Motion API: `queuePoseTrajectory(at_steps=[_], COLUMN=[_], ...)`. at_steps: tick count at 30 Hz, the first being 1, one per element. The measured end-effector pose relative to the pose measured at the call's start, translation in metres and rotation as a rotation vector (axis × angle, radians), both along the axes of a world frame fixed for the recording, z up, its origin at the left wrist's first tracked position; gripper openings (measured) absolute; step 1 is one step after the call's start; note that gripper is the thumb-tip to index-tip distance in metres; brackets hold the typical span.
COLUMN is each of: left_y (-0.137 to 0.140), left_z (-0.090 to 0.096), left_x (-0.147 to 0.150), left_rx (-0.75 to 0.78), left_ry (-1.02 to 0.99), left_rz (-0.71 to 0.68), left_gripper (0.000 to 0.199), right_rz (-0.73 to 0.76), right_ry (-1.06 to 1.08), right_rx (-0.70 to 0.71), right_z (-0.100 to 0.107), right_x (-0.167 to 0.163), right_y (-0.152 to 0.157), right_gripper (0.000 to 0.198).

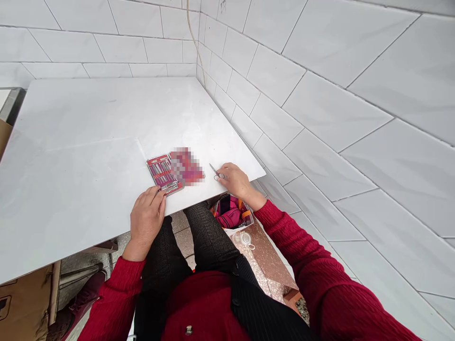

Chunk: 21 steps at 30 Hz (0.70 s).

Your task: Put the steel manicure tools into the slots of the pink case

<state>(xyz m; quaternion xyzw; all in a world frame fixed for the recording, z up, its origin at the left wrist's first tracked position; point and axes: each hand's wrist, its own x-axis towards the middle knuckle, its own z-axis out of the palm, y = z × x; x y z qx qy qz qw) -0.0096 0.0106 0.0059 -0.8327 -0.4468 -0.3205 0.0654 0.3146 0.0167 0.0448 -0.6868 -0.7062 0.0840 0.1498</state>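
Observation:
A small manicure set case lies unfolded on the white table. Its left half has a red and purple lining with several slim metal tools in a row. The other half is blurred out by coarse pixels. My left hand rests at the table's front edge, fingers stretched out, with the fingertips at the near left corner of the case. To the right of the case, my right hand holds a small pair of scissors by the finger loops, blades pointing away from me and low over the tabletop.
White tiled walls meet the table at the back and right. Below the front edge stand a bag with pink cloth and a dark phone, and a clear lidded bottle. A cardboard box is at lower left.

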Motion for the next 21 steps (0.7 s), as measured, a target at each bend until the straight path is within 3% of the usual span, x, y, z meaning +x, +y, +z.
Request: queuePoseTrajectory(at_steps=[3, 8, 14, 21], left_y=[0.0, 0.001, 0.0, -0.001], left_z=[0.0, -0.001, 0.0, 0.0], left_x=[0.0, 0.001, 0.001, 0.001], left_rx=[0.008, -0.005, -0.009, -0.03], left_ry=[0.003, -0.012, -0.005, -0.021], left_rz=[-0.003, 0.007, 0.0, 0.007], left_gripper=[0.027, 0.026, 0.028, 0.028], right_rz=[0.082, 0.091, 0.07, 0.006], right_ry=[-0.022, -0.056, -0.049, 0.005], right_rx=[0.166, 0.274, 0.403, 0.577], right_z=[-0.02, -0.042, -0.052, -0.043], right_x=[-0.005, -0.008, -0.002, 0.004], right_y=[-0.029, -0.064, -0.063, -0.051], right_gripper=[0.033, 0.042, 0.029, 0.027])
